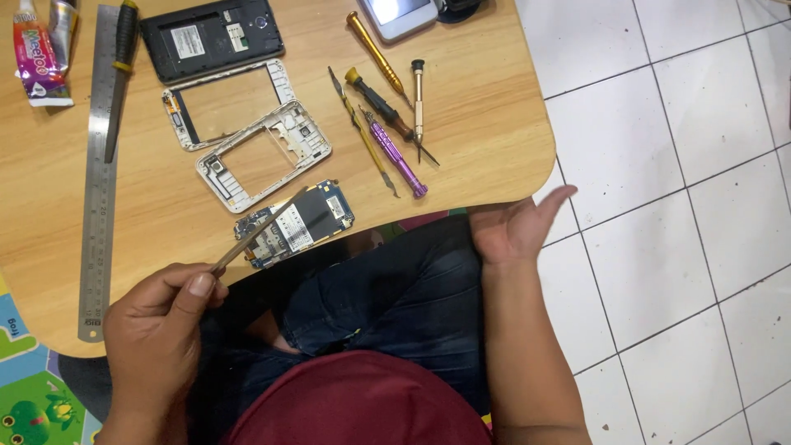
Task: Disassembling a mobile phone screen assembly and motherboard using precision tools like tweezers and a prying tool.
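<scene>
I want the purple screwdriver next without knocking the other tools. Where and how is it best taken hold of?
Take the purple screwdriver by its ribbed middle shaft, coming from its lower right side, toward the table edge. It lies flat and slanted, with the thin metal pry tool close on its left and the black-handled screwdriver crossing near its upper tip.

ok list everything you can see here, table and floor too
circuit board: 1, blue and black, table's near edge
phone frames: 2, white, mid table
phone back shell: 1, black, far side
white phone: 1, top edge, cut off
steel ruler: 1, silver, left side
black-handled tool: 1, lying on ruler
glue tube: 1, multicoloured, far left corner
screwdrivers: 4, purple, gold, black, cream, right of frames
tweezers: 1, metal, beside screwdrivers
table: 1, wood
floor: white tiles
play mat: coloured, lower left
left hand: grip on thin metal tool, tip over board
right hand: open, under table edge
</scene>
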